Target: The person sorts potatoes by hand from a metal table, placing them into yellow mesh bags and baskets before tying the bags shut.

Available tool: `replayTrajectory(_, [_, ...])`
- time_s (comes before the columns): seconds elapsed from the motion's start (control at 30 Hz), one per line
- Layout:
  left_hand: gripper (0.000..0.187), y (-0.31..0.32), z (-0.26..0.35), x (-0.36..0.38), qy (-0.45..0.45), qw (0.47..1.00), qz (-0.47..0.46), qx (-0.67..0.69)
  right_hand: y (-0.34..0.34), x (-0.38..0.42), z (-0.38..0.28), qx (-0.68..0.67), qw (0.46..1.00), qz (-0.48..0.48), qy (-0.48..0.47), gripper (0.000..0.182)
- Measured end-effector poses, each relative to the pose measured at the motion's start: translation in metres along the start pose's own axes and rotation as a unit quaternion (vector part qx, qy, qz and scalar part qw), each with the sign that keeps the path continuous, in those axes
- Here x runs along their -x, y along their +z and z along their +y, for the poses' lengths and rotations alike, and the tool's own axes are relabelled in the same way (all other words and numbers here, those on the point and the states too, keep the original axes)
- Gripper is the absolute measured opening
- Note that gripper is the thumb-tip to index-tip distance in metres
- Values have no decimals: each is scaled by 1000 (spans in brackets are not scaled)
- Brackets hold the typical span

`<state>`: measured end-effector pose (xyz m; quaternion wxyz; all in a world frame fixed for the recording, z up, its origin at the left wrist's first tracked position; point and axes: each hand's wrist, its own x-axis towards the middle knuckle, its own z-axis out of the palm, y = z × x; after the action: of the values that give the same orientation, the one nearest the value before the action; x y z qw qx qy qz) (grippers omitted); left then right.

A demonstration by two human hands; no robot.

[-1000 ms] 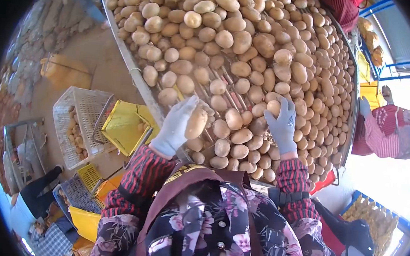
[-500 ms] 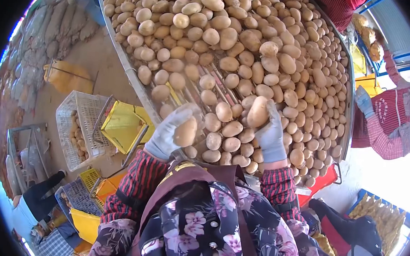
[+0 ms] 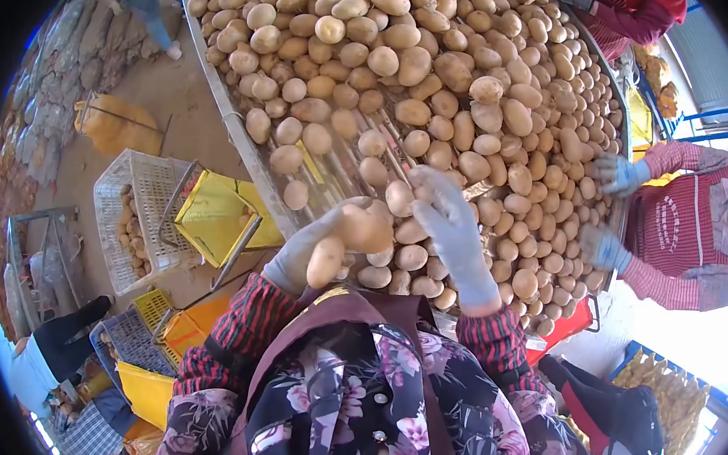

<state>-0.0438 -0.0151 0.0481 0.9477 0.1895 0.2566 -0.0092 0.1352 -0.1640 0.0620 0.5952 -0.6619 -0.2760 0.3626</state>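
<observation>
My left hand (image 3: 297,261), in a grey glove, is closed round two potatoes. A smaller potato (image 3: 325,261) shows at the palm, and a larger potato (image 3: 367,228) juts out past the fingers, slightly blurred. My right hand (image 3: 456,235), gloved too, reaches over the sorting table with fingers stretched and apart. Its fingertips are right at the edge of a potato (image 3: 399,198) lying on the table. Loose potatoes (image 3: 410,257) lie around and below both hands, and more are heaped beyond them. A bare slatted strip (image 3: 347,175) shows between potatoes to the left.
The table's metal rim (image 3: 233,132) runs along the left. Past it stand a yellow bin (image 3: 211,215) and a white crate (image 3: 132,235) holding potatoes. At the right, a co-worker (image 3: 681,218) in blue gloves reaches over the table edge. Another person's sleeve (image 3: 641,18) is at the top right.
The large potato has passed from my right hand to my left. My right hand has moved left and opened toward another potato. The right co-worker's hands have come over the table.
</observation>
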Motion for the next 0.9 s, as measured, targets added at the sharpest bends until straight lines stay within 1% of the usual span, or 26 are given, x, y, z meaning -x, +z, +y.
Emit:
replayTrajectory(0.03, [55,-11,-1,2,-1,1000,3,1,-1,-7,13,-2,1000,-2,3,44])
replayTrajectory(0.07, [55,-29,-3,2,9,998,-19,-57,-2,-14,28,244,966,-54,-60,49])
replayTrajectory(0.1, [56,-33,0,3,20,992,-40,-114,-1,-21,45,473,867,-105,-122,55])
replayTrajectory(0.13, [56,-35,-1,5,21,993,-33,-110,4,-23,64,550,800,-71,-227,59])
replayTrajectory(0.17, [57,-21,4,7,-7,999,-36,-1,8,-28,75,546,802,-79,-227,59])
replayTrajectory(0.2, [57,-15,8,7,-31,993,-40,108,9,-38,82,508,832,-70,-209,51])
replayTrajectory(0.23, [57,-17,10,7,-24,993,-36,111,8,-49,87,470,860,-58,-191,44])
replayTrajectory(0.27, [57,-19,13,5,-8,994,-51,92,-2,-58,82,360,912,-90,-174,43])
replayTrajectory(0.3, [57,-22,16,3,7,995,-68,72,-5,-59,71,360,911,-92,-177,43])
replayTrajectory(0.33, [58,-34,12,-3,18,987,-112,111,-10,-57,59,123,988,-71,-54,42])
replayTrajectory(0.37, [58,-35,14,-4,16,987,-113,112,-12,-51,42,-124,989,-42,75,41])
replayTrajectory(0.4, [59,-36,14,-5,33,991,-84,98,-14,-42,20,-346,925,-65,145,41])
replayTrajectory(0.43, [60,-36,14,-8,50,994,-57,82,-13,-33,12,-343,927,-57,143,41])
replayTrajectory(0.5, [59,-32,13,-11,41,991,-68,110,-3,-20,0,-318,945,-71,30,56])
replayTrajectory(0.53, [59,-30,12,-11,39,987,-69,137,4,-17,-11,-286,954,-23,83,56])
replayTrajectory(0.57, [59,-31,13,-9,38,983,-66,165,3,-16,-2,-282,956,-22,82,56])
replayTrajectory(0.6, [59,-35,13,-10,25,968,-135,210,4,-16,12,-316,943,-34,101,54])
replayTrajectory(0.63, [59,-38,12,-8,29,968,-136,211,5,-18,24,-349,928,-49,120,53])
replayTrajectory(0.67, [60,-33,10,-6,59,970,-88,219,23,-15,0,-419,892,7,171,52])
replayTrajectory(0.7, [61,-27,9,-4,90,968,-38,230,33,-16,1,-415,893,-1,173,52])
replayTrajectory(0.73, [61,-21,10,-1,98,967,-37,234,43,-18,3,-365,919,8,151,49])
replayTrajectory(0.77, [62,-13,12,2,123,967,-62,213,49,-20,6,-315,941,16,127,46])
replayTrajectory(0.8, [63,-12,14,6,147,967,-88,190,50,-22,7,-145,978,-5,150,56])
replayTrajectory(0.83, [63,-24,13,8,153,966,-88,190,70,-28,25,-43,996,-6,-75,42])
replayTrajectory(0.87, [65,-46,10,9,160,951,-118,239,85,-20,4,88,989,-41,-112,39])
replayTrajectory(0.9, [67,-62,10,13,164,932,-148,287,95,-10,-18,219,962,-73,-146,37])
